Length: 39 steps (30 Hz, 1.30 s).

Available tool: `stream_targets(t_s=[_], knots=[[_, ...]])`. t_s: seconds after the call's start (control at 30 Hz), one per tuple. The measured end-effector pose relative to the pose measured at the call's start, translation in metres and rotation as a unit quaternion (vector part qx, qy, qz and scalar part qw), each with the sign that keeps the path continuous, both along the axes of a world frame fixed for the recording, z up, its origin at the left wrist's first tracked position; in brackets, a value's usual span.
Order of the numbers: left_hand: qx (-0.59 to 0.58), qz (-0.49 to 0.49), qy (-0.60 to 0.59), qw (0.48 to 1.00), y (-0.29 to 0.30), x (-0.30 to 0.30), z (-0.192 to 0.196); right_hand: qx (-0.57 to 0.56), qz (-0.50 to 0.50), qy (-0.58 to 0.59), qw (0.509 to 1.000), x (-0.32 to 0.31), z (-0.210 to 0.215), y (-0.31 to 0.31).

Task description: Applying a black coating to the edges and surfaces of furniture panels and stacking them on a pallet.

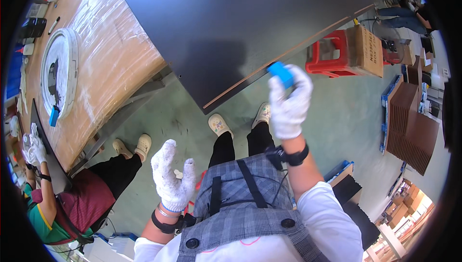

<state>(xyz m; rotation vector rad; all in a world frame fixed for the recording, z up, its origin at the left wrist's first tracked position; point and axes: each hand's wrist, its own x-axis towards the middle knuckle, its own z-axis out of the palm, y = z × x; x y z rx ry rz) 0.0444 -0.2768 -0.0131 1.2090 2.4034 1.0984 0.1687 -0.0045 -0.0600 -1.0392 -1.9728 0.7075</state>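
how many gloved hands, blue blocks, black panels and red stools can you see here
gloved hands: 3 (left hand, right hand, a co-worker's hand)
blue blocks: 2 (one in the right hand, one on the workbench)
black panels: 1
red stools: 1
total: 7

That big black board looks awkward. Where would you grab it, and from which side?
Best guess: the long bare edge of the black board facing the person, approached from below that edge. The right hand, holding a blue block, is already there. The far side lies on the wooden table; the left hand is free.
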Motion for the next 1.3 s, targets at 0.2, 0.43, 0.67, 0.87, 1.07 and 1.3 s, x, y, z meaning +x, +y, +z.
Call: stream_targets(t_s=[0.2, 0.43, 0.67, 0.87, 1.07, 1.3], knots=[[-0.009, -0.001, -0.006, 1.000, 0.008, 0.001, 0.003, -0.033, -0.003, 0.019, 0.999, 0.003, 0.002, 0.008], [0.019, 0.008, 0.009, 1.000, 0.027, 0.007, 0.004, 0.020, -0.057, 0.027, 0.998, 0.017, -0.005, 0.055], [0.023, 0.022, 0.032, 0.999, 0.069, 0.018, 0.010, 0.074, 0.081, -0.006, 0.994, 0.021, 0.000, 0.054], [0.022, 0.025, 0.138, 0.990, 0.142, 0.010, 0.024, 0.010, -0.047, -0.004, 0.999, 0.042, -0.005, 0.120], [-0.005, 0.050, 0.158, 0.986, 0.218, -0.012, 0.025, 0.055, 0.050, 0.006, 0.997, 0.042, -0.001, 0.113], [-0.190, 0.096, 0.064, 0.975, 0.277, -0.038, 0.006, 0.025, -0.005, 0.034, 0.999, 0.058, -0.008, 0.160]])
